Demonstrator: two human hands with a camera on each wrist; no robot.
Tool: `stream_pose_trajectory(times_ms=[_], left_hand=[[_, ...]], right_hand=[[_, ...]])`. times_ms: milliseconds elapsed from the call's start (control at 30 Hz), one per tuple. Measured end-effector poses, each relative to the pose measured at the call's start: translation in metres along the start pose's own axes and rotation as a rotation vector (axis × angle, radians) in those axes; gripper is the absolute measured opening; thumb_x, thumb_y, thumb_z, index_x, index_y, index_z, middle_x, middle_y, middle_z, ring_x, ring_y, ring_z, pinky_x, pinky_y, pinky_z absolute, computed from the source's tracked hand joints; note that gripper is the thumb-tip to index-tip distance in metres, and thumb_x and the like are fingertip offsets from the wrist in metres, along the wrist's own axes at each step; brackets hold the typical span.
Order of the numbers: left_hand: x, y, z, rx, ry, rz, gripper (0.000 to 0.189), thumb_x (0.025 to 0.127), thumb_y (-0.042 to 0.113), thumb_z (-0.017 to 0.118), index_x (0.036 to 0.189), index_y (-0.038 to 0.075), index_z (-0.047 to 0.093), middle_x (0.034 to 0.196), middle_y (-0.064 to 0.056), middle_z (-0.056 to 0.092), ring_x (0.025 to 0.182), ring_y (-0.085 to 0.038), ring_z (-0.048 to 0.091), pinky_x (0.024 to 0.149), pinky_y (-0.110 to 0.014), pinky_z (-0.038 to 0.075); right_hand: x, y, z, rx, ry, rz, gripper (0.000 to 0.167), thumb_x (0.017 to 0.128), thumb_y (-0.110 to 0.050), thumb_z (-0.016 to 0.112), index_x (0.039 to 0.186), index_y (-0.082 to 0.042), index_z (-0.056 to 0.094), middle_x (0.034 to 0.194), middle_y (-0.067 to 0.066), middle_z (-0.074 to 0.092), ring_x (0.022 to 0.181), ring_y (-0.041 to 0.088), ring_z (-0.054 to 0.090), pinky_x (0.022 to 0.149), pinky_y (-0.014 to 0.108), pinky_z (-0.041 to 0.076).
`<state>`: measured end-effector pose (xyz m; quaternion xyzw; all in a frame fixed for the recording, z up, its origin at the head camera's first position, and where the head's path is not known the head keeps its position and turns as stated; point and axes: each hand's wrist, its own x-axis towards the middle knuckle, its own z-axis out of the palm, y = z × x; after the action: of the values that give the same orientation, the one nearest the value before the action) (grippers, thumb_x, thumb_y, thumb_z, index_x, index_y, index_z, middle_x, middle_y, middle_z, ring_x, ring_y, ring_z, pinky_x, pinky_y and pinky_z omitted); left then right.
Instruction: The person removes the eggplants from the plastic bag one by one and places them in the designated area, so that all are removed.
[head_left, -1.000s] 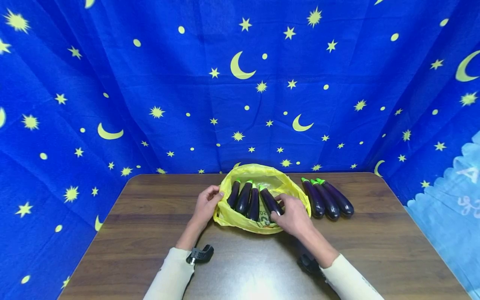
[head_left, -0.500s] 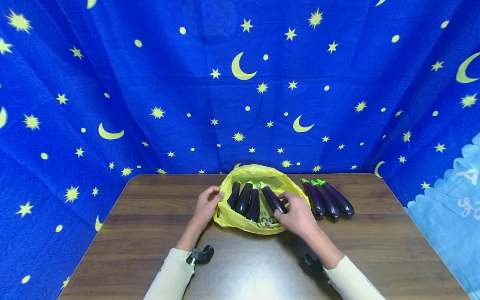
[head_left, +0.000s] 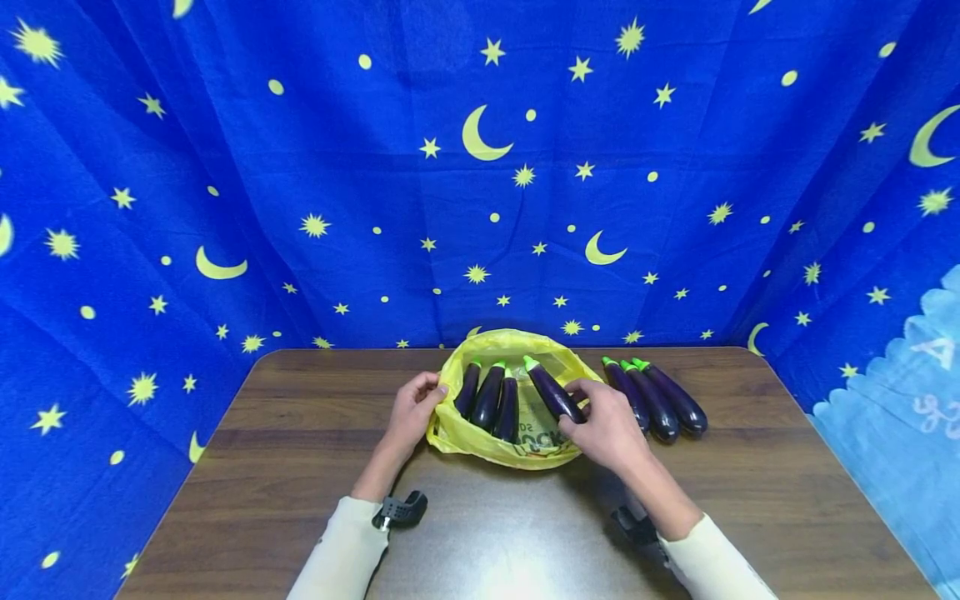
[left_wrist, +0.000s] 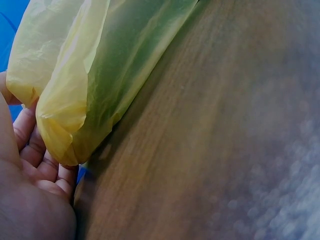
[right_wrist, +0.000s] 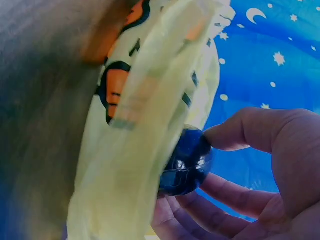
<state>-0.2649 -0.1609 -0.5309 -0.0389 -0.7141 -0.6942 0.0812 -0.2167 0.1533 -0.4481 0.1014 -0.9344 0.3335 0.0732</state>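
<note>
A yellow plastic bag (head_left: 480, 450) lies with its mouth wide on the table. Inside, at its left, three dark purple eggplants (head_left: 488, 398) with green tops rest side by side. My left hand (head_left: 414, 408) pinches the bag's left rim between thumb and fingers; the left wrist view shows the hand (left_wrist: 40, 185) against the folded plastic. Over the bag's right part, my right hand (head_left: 607, 421) grips another eggplant (head_left: 551, 389) by its thick end, its green top pointing up and left. In the right wrist view, thumb and fingers surround that eggplant's rounded end (right_wrist: 187, 165), partly behind the bag's edge.
Three more eggplants (head_left: 663, 400) lie together on the wooden table (head_left: 315, 433) just right of the bag, the nearest partly behind my right hand. A blue cloth (head_left: 375, 167) with yellow moons and stars hangs behind the table and at the sides.
My right hand has moved a little to the right with the eggplant it grips, away from the other three in the bag. More of the bag's printed lettering shows. The left hand stays put.
</note>
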Motion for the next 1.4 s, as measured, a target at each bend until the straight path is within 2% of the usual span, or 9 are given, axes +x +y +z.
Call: stream_pose_trajectory(times_ms=[367,633,800,1167,1400], left_hand=[[-0.003,-0.001,-0.002,-0.009,-0.007,0.024,0.013,0.097,-0.003,0.065,0.107,-0.013,0.067,0.092,-0.006,0.064,0.079,-0.009,0.06,0.069,-0.021,0.05],[-0.002,0.0,-0.001,-0.003,-0.002,0.02,0.013,0.098,-0.002,0.065,0.107,-0.011,0.068,0.092,-0.006,0.064,0.079,-0.009,0.06,0.07,-0.021,0.049],[-0.002,-0.001,-0.001,0.001,-0.003,0.027,0.013,0.097,-0.003,0.065,0.106,-0.012,0.067,0.091,-0.005,0.064,0.079,-0.009,0.06,0.07,-0.021,0.05],[-0.002,0.001,-0.002,0.005,0.005,0.016,0.012,0.097,-0.004,0.065,0.106,-0.012,0.067,0.093,-0.005,0.065,0.081,-0.009,0.061,0.072,-0.021,0.05],[-0.002,0.001,-0.001,0.003,0.002,0.016,0.013,0.097,-0.003,0.065,0.106,-0.012,0.067,0.095,-0.007,0.065,0.082,-0.009,0.061,0.072,-0.021,0.05]], right_hand=[[-0.002,0.002,-0.019,-0.011,0.029,0.001,0.044,0.081,-0.012,0.08,0.123,-0.004,0.072,0.11,0.013,0.075,0.082,0.02,0.072,0.067,0.036,0.056],[-0.003,0.006,-0.03,0.01,0.011,0.019,0.043,0.083,-0.012,0.08,0.126,-0.007,0.071,0.115,0.013,0.075,0.088,0.023,0.073,0.068,0.036,0.056],[-0.002,0.009,-0.038,-0.002,0.025,0.017,0.043,0.083,-0.011,0.079,0.125,-0.006,0.072,0.114,0.015,0.076,0.088,0.024,0.073,0.069,0.037,0.056],[-0.002,0.017,-0.054,0.014,0.047,0.032,0.041,0.086,-0.01,0.077,0.126,-0.005,0.071,0.115,0.016,0.075,0.095,0.028,0.074,0.081,0.045,0.058],[-0.004,0.021,-0.062,0.007,0.067,0.039,0.041,0.086,-0.01,0.076,0.126,-0.004,0.071,0.111,0.017,0.076,0.095,0.03,0.074,0.082,0.045,0.058]])
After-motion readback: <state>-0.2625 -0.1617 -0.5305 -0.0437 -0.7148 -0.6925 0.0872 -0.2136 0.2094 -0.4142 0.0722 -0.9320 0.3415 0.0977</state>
